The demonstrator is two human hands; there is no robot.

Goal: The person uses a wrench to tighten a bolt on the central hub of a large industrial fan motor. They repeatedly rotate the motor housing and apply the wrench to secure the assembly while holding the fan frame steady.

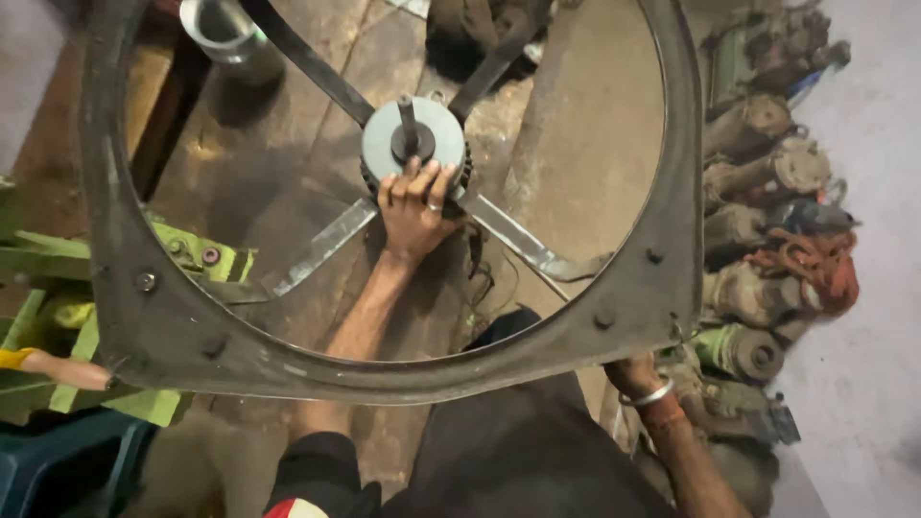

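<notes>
Motor hub (413,144), grey and round with a short shaft upright at its centre, sits where four flat arms meet inside the large dark ring frame (672,240), above the stained concrete floor (278,144). The left hand (414,209) reaches through the ring, fingers spread flat against the hub's lower edge. The right hand (635,372) is closed around the frame's lower right rim. Good practice: steady the rim while pressing the hub squarely. Old motors (758,288) lie along the floor's right edge.
</notes>
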